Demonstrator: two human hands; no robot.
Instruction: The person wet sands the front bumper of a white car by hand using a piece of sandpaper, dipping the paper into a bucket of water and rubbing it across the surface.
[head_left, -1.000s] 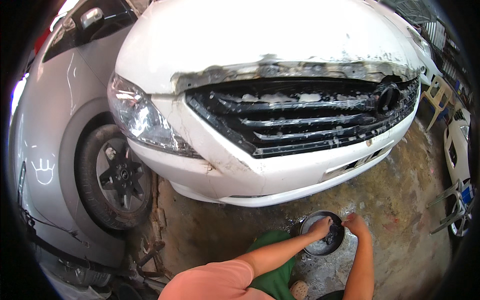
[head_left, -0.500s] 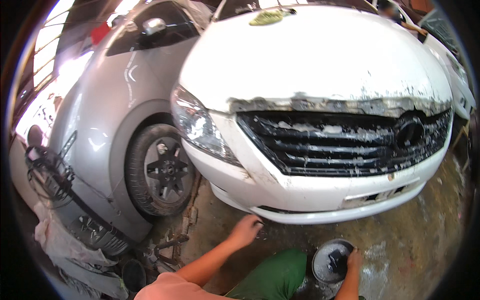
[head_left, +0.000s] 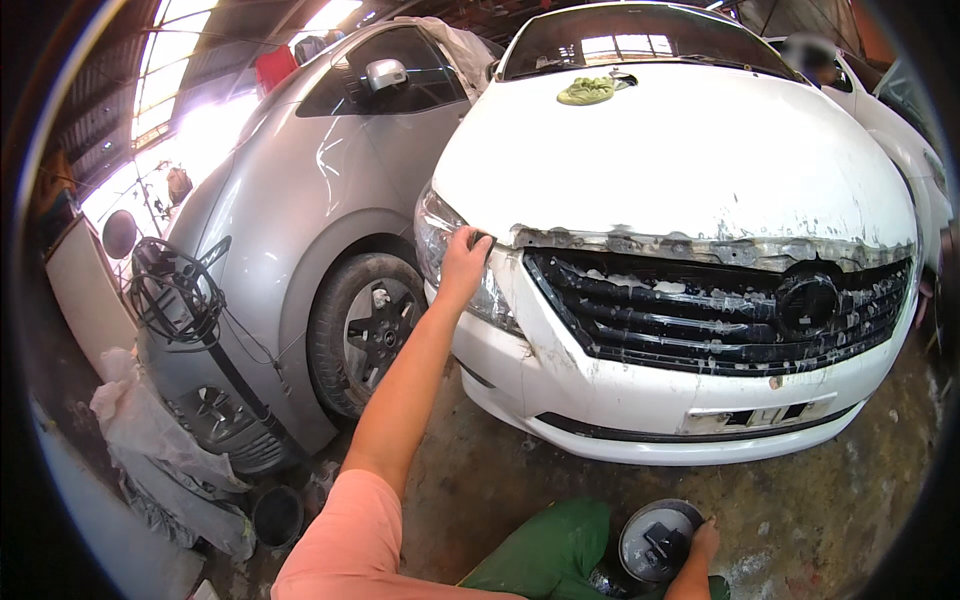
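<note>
Left hand (head_left: 464, 258) pinched a small dark sanding pad against the white car's hood edge (head_left: 620, 238); right hand (head_left: 702, 541) gripped round container (head_left: 655, 540). Best kept pad flat, pressure light.

I see a white car (head_left: 690, 170) with a black grille (head_left: 720, 315) flecked with pale spots, and a grey, patchy strip along the hood's front edge. A yellow-green rag (head_left: 587, 90) lies on the hood. Beside it stands a silver car (head_left: 300, 230) with a black wheel (head_left: 372, 335). My sleeve (head_left: 350, 545) is salmon pink, my trousers (head_left: 545, 550) green. The round tin (head_left: 655, 540) is grey with a black centre.
</note>
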